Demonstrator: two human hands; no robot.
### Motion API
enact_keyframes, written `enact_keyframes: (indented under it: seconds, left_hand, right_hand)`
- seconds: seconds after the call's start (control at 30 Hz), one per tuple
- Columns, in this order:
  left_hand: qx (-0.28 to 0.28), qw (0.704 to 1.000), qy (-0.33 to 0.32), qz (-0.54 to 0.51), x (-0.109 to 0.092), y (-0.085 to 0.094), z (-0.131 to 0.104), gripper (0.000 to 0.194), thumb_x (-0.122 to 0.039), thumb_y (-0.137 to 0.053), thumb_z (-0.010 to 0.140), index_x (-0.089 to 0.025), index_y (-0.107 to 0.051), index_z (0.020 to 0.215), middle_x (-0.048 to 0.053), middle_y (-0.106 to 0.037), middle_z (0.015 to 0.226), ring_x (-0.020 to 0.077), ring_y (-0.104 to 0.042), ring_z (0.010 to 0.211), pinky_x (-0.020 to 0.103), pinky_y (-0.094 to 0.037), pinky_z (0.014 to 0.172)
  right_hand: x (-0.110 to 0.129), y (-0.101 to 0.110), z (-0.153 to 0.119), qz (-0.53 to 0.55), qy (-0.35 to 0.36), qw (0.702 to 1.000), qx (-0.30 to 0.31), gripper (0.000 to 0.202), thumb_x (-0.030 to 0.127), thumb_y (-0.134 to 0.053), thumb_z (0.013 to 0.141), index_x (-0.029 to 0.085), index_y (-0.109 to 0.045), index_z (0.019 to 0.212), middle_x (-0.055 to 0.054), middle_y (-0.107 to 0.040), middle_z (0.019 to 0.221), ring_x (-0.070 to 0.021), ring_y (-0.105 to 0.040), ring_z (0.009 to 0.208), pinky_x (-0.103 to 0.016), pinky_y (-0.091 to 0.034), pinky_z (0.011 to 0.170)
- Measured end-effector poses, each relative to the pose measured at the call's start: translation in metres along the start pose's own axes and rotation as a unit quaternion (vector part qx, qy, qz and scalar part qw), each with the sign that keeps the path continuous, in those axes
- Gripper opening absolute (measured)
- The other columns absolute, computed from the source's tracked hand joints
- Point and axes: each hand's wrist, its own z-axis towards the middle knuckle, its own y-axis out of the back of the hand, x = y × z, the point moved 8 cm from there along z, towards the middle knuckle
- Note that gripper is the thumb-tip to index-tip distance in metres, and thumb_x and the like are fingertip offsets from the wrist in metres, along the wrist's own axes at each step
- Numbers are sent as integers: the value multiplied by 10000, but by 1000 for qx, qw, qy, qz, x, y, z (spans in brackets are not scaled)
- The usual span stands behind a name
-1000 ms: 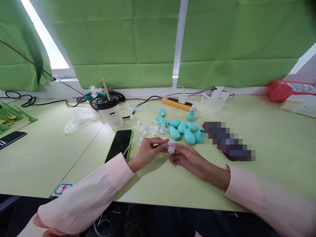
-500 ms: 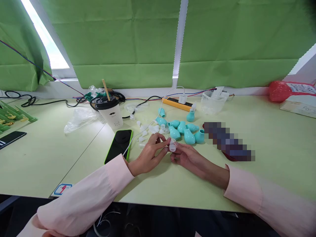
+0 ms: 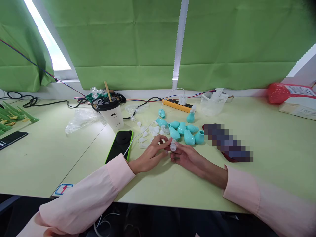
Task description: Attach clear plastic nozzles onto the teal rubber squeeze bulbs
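A small translucent plastic piece [image 3: 173,146] is held up between my two hands, above the pale green table [image 3: 197,194]. My right hand [image 3: 189,157] pinches it from the right side with thumb and fingers. The fingertips of my left hand [image 3: 151,154] touch its left side, with the thumb and index finger close together. Just beyond my hands lie several glossy turquoise bulb-shaped pieces [image 3: 189,137]. Small clear and white plastic parts [image 3: 156,130] are scattered to their left.
A black phone with a green edge [image 3: 119,144] lies left of my hands, a white cable across it. Behind stand a lidded cup [image 3: 112,115], an orange power strip [image 3: 176,105] and a clear tub [image 3: 213,104]. A pixelated dark object [image 3: 227,142] lies right.
The thumb of my left hand has shifted slightly at the translucent piece. The whole view has moved a little; both hands stay at the piece.
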Motion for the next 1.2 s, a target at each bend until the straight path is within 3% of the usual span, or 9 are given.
enact_keyframes:
  seconds: [0.1, 0.23, 0.6, 0.77, 1.1, 1.2]
  left_hand:
    - [-52, 998, 6, -22, 2, 8, -2, 408, -187, -306, 843, -254, -352, 1243, 63, -420, 1064, 168, -413, 1008, 364, -337, 905]
    - [-97, 995, -17, -14, -2, 14, -4, 349, -175, -324, 828, -218, -504, 1125, 69, -447, 1015, 170, -438, 968, 341, -362, 863]
    - [-45, 994, 25, -97, 0, 10, -1, 344, -108, -356, 724, -164, -601, 959, 67, -460, 936, 174, -450, 900, 328, -366, 825]
    - [-82, 983, 60, -156, 11, 15, 0, 379, -101, -330, 737, -186, -606, 983, 62, -456, 950, 173, -443, 921, 325, -364, 818]
    - [-81, 995, -52, -5, -8, 12, -4, 409, -83, -335, 744, -222, -575, 1044, 57, -422, 887, 150, -419, 821, 315, -392, 734]
    - [-71, 996, -58, 5, -9, 12, -3, 415, -64, -340, 731, -224, -590, 1023, 58, -404, 895, 156, -403, 865, 317, -391, 757]
  right_hand:
    - [1, -2, 0, -12, 2, 1000, 13, 187, 353, -565, 729, 183, -606, 795, -34, -612, 791, -119, -515, 655, -286, -382, 662]
    - [1, -3, 1, -18, 9, 1000, 22, 195, 347, -552, 742, 178, -609, 820, -40, -611, 802, -117, -513, 662, -284, -382, 671]
    - [0, -1, -1, -43, 14, 999, 8, 188, 334, -558, 740, 170, -627, 800, -46, -613, 771, -91, -463, 620, -265, -355, 653]
    - [3, -4, 0, -26, 21, 999, 12, 154, 316, -568, 734, 185, -618, 796, -32, -605, 773, -90, -459, 610, -264, -352, 629]
    - [4, -3, -2, -72, 31, 997, 10, 169, 330, -571, 725, 173, -621, 761, -24, -589, 731, -88, -445, 601, -263, -343, 625]
    - [4, -5, -3, -84, 28, 996, 13, 158, 308, -576, 722, 162, -612, 768, -32, -591, 739, -93, -452, 608, -262, -341, 618]
